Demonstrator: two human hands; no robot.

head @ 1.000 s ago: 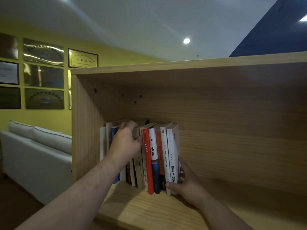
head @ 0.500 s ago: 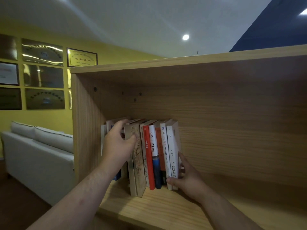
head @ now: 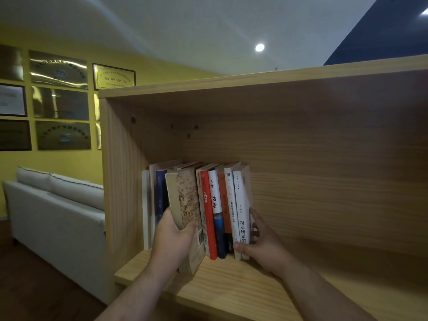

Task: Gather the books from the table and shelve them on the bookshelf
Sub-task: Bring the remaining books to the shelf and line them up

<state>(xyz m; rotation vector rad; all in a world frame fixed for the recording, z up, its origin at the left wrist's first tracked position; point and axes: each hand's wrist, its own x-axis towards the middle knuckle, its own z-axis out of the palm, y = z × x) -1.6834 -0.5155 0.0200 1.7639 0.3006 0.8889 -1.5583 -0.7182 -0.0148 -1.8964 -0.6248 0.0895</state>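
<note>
Left hand grips tan map-print paperback, protruding from upright book row btwn our hands, on pale wood bookshelf. Right hand, fingers straight, braces white end book. We judge shelving nearly done; table unseen.

Pretty clearly an office lounge or company reception corner, not somebody's home. Left of the wooden bookshelf there's a yellow wall covered in a grid of framed gold and dark plaques. The one nearest the bookshelf reads 创新企业, so company award stuff. Below those, just beside the bookshelf's left side, sits a plain white sofa. Above the bookshelf is a white ceiling with a recessed spotlight and a dark blue panel. Inside stands a short row of mixed books.
</note>
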